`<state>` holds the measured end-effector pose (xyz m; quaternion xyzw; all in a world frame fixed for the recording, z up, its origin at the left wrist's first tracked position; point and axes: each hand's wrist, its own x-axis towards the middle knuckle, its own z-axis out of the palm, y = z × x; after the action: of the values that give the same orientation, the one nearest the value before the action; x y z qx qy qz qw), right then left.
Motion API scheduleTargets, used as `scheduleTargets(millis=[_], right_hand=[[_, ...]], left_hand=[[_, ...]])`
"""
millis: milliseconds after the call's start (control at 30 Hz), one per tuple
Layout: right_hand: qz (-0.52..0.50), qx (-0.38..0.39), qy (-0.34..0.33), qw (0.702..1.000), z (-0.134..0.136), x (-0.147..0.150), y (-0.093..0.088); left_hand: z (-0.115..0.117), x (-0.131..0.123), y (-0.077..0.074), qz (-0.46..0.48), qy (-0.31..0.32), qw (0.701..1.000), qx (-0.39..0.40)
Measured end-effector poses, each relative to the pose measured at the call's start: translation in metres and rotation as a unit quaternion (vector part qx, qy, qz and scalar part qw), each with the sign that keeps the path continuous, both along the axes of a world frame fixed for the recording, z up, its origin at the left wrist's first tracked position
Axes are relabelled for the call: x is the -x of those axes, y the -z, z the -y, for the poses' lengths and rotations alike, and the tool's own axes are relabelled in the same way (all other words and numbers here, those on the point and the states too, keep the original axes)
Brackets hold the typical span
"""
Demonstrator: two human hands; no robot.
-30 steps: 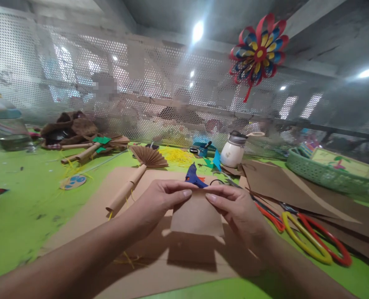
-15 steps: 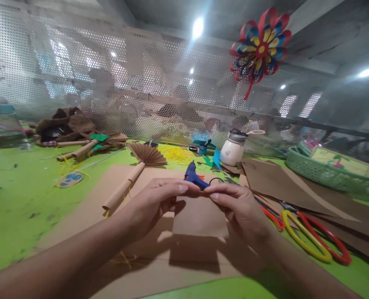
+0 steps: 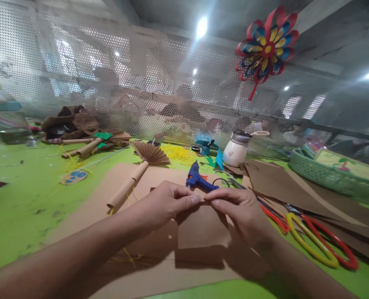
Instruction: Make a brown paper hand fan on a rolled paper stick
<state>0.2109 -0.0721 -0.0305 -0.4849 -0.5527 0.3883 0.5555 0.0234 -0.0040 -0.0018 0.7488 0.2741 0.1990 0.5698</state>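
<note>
Between both hands hangs a small piece of brown paper, pinched along its top edge. My left hand grips that edge at its middle with thumb and fingers. My right hand pinches the same edge just to the right, the fingertips close together. A large brown sheet lies underneath and catches the shadow of the piece. Just beyond my fingertips lies a blue glue gun. A rolled paper tube with a pleated paper fan at its end rests left of my hands.
Scissors with yellow and red handles lie at the right, near dark brown sheets and a green basket. A white jar and yellow shreds are farther back. A paper flower hangs above.
My left hand has moved slightly away from the glue gun, and its thumb and fingers have shifted along the paper's top edge. The view has shifted slightly, so the surroundings appear farther right.
</note>
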Motion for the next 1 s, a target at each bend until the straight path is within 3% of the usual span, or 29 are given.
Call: scheduleTargets(millis=[200,400,667,1000], right_hand=[[-0.049,0.021,-0.048,0.997,-0.004,-0.007,0.0],[-0.038,0.027,-0.13,0.99,-0.003,-0.006,-0.005],[0.049,0.049,-0.047,0.996,0.0,0.003,-0.011],[0.051,0.053,-0.007,0.997,-0.004,0.0,-0.006]], left_hand=[[-0.002,-0.001,-0.001,-0.023,0.0,0.996,-0.09],[0.002,-0.002,0.0,-0.04,-0.008,0.992,-0.123],[0.003,-0.003,0.0,-0.051,-0.03,0.987,-0.149],[0.0,-0.003,0.002,-0.048,-0.018,0.991,-0.122]])
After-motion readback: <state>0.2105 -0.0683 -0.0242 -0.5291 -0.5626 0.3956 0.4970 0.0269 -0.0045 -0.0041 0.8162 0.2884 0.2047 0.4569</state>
